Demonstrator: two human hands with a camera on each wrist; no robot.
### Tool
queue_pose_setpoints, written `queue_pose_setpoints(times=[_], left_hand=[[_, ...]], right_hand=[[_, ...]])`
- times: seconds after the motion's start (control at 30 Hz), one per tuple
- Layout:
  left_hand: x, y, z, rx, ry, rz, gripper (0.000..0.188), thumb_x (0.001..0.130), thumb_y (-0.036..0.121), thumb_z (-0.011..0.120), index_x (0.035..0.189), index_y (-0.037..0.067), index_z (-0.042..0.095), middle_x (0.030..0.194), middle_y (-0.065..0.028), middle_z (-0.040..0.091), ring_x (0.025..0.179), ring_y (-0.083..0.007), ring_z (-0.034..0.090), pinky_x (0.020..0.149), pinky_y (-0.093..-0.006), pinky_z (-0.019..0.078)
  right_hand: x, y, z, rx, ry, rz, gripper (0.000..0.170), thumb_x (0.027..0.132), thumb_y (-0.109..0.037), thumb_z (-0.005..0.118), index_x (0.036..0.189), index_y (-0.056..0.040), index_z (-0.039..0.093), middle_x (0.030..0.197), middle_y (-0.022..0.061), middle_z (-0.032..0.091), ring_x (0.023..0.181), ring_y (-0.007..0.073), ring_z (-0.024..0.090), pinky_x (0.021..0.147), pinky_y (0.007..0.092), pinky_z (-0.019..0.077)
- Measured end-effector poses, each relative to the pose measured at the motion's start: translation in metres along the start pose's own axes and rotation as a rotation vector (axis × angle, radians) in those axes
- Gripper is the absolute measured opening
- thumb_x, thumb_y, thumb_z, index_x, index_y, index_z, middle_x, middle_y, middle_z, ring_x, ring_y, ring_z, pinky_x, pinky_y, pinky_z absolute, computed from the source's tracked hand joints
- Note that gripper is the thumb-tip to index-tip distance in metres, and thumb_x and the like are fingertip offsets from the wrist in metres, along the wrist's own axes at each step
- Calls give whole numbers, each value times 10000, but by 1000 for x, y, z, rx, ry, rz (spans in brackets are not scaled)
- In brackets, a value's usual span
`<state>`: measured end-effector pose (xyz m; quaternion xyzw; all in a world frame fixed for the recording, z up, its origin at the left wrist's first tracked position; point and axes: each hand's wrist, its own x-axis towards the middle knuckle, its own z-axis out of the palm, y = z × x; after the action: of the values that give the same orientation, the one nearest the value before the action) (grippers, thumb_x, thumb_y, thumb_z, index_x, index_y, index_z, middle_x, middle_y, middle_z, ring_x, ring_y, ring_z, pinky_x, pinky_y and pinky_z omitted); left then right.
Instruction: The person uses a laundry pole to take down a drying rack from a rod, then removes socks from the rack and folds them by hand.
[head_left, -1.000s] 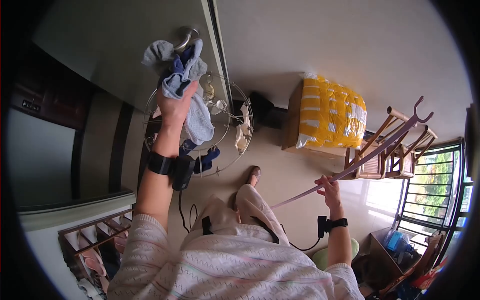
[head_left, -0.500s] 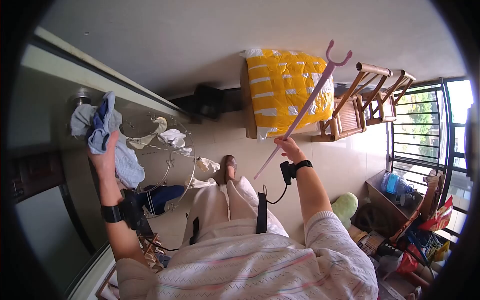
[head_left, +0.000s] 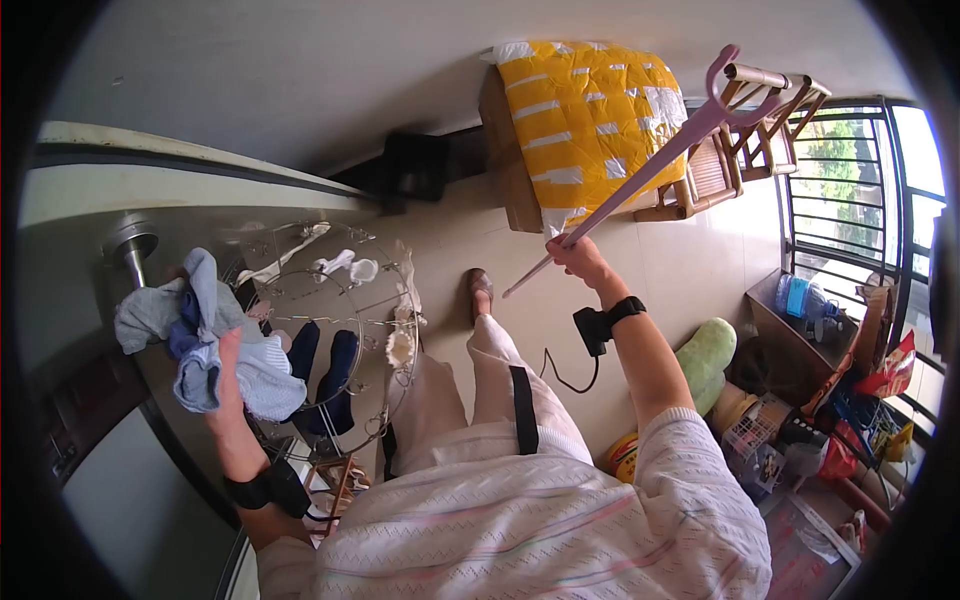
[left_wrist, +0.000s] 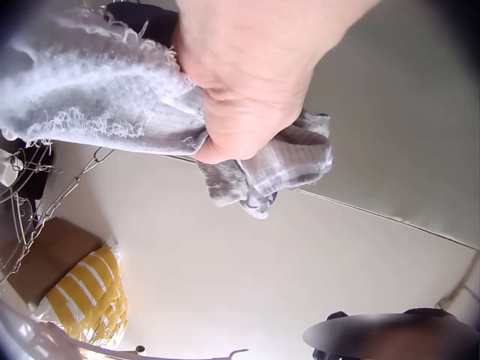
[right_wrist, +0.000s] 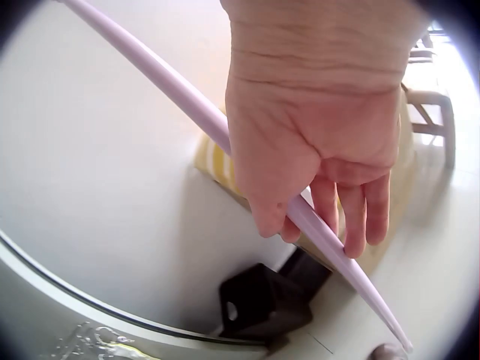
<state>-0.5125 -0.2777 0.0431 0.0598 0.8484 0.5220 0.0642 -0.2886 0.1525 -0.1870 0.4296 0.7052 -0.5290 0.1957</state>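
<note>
In the head view, my left hand [head_left: 228, 385] grips a bunch of grey and blue socks [head_left: 265, 375]. A fuzzy inside-out one [left_wrist: 82, 94] fills the upper left of the left wrist view. Around and below this hand hangs a round wire drying hanger with clips and a thin metal chain [left_wrist: 64, 196]. Navy socks [head_left: 335, 385] and small white cloth pieces [head_left: 400, 345] are clipped to it. My right hand [head_left: 583, 262] holds a pink pole [head_left: 640, 185] near its thin end, thumb and index finger pinching it. The pole's forked tip points up and right.
A metal fitting [head_left: 130, 240] sticks out from the wall panel beside the socks. Ahead stand a yellow-taped box [head_left: 590, 120], bamboo chairs [head_left: 715, 165] and a black bin [head_left: 415, 165]. Clutter with a basket [head_left: 755, 430] lies at right, near the barred window [head_left: 845, 180].
The view has turned left. My left hand with the socks and hanger has come lower, away from the metal fitting. The right hand has raised the pole further forward.
</note>
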Motion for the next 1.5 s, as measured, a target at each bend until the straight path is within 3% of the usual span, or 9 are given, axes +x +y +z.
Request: queue_pose_setpoints(times=[0.1,0.5,0.6,0.8,0.97,1.1,1.2,1.27,1.5], left_hand=[[1,-10,-24,287,-88,42,438,727,44,625,1129,-39,471,1135,-111,518,998,-197,495,864,-316,380],[-18,43,-62,-48,-209,143,626,673,19,551,1260,-7,336,1209,-145,451,1108,-235,432,932,-339,342],[-35,50,-77,-450,-287,-211,685,653,-24,584,1270,-29,288,1223,-141,430,1130,-230,419,915,-356,371],[-43,39,-73,-540,-313,-234,543,592,203,656,1035,-55,476,1030,-191,507,742,-196,537,681,-296,441],[-42,43,-44,-618,-421,-401,666,602,260,675,1102,-85,405,852,-135,546,718,-165,531,665,-245,436],[-42,33,-30,-638,-497,-423,689,596,283,692,1106,-81,406,854,-134,547,717,-167,533,648,-241,438],[-39,53,-6,-755,-544,-428,666,595,267,703,1102,-64,426,893,-142,538,722,-186,537,647,-260,455],[-38,57,7,-788,-528,-403,610,595,247,715,1084,-33,481,913,-149,574,781,-203,576,724,-279,471],[-34,59,69,-845,-861,-402,512,667,38,642,1151,21,476,1055,-85,557,932,-174,545,869,-281,410]], right_hand=[[-49,-65,-9,-4,114,-214,217,794,-242,595,885,-45,590,751,14,584,671,92,570,525,219,431],[-122,-261,-64,179,404,-640,272,836,-208,545,962,32,565,810,122,636,661,158,648,536,201,505],[-61,-256,-39,270,352,-576,269,837,-218,555,966,18,557,844,118,633,706,173,649,577,223,516],[64,-204,26,216,424,-453,298,758,-291,591,800,4,602,632,52,604,513,146,586,515,229,485],[90,-180,56,393,231,-17,455,812,-370,507,1056,14,512,909,115,570,731,223,580,547,340,510],[88,-176,44,357,191,71,500,838,-383,460,1139,16,440,1039,134,510,837,260,562,544,376,512],[63,-182,26,371,207,40,459,857,-352,456,1133,14,452,1037,120,519,828,234,571,571,359,515],[22,-184,21,435,-9,-193,468,884,-357,460,1179,3,407,1073,114,501,883,197,567,625,324,518],[-204,-182,76,674,-337,-483,511,845,-369,540,1208,-30,420,979,95,587,819,155,598,612,237,496]])
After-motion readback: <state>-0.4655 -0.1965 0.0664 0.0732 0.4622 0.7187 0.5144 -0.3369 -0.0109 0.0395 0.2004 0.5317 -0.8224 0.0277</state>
